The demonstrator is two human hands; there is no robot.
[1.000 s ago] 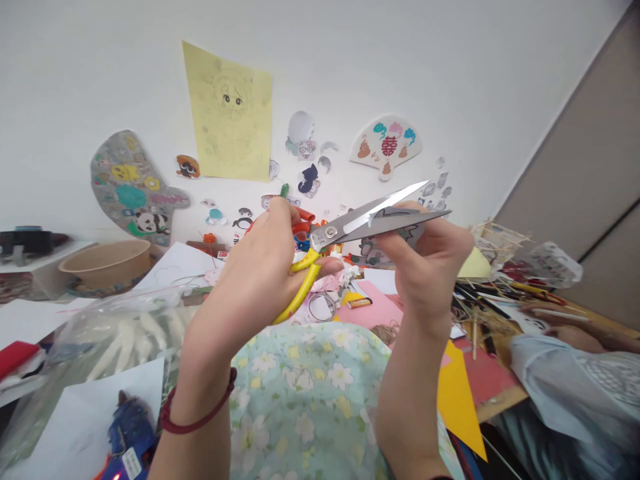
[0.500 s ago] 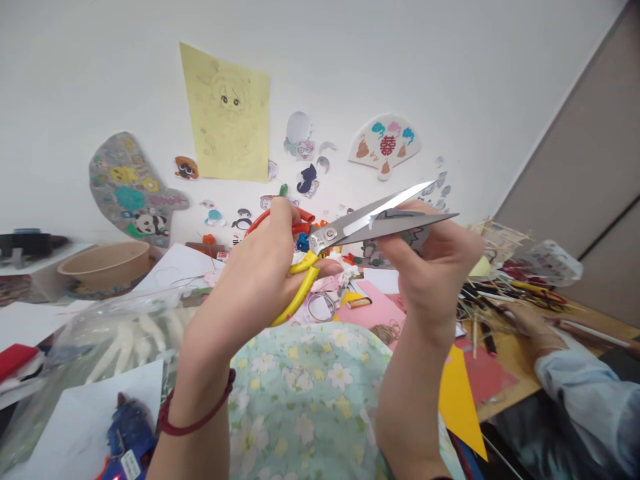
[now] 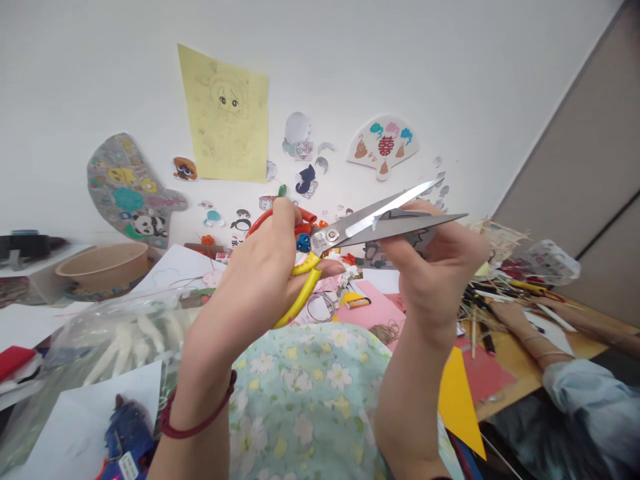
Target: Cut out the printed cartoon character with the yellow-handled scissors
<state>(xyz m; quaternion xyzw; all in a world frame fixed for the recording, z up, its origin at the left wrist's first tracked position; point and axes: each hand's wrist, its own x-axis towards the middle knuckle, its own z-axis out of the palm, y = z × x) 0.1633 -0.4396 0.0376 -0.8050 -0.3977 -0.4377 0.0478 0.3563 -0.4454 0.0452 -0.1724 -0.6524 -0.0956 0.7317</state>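
My left hand is closed around the red and yellow handles of a pair of scissors. The blades point right and stand slightly apart. Against the blades, my right hand pinches a small piece of paper with black drawn lines between thumb and fingers. The paper passes between the blades, and much of it is hidden by the lower blade and my fingers. A green tip sticks up behind my left thumb; what it belongs to is hidden.
A blue glue gun lies at lower left near a clear plastic bag. Pink paper and a roll of tape lie behind my hands. At right, a co-worker's hands rest among pens and sticks. Cutouts cover the wall.
The scissors and my right hand have shifted slightly right. At the right, a second hand of the co-worker and a white paper have come into view.
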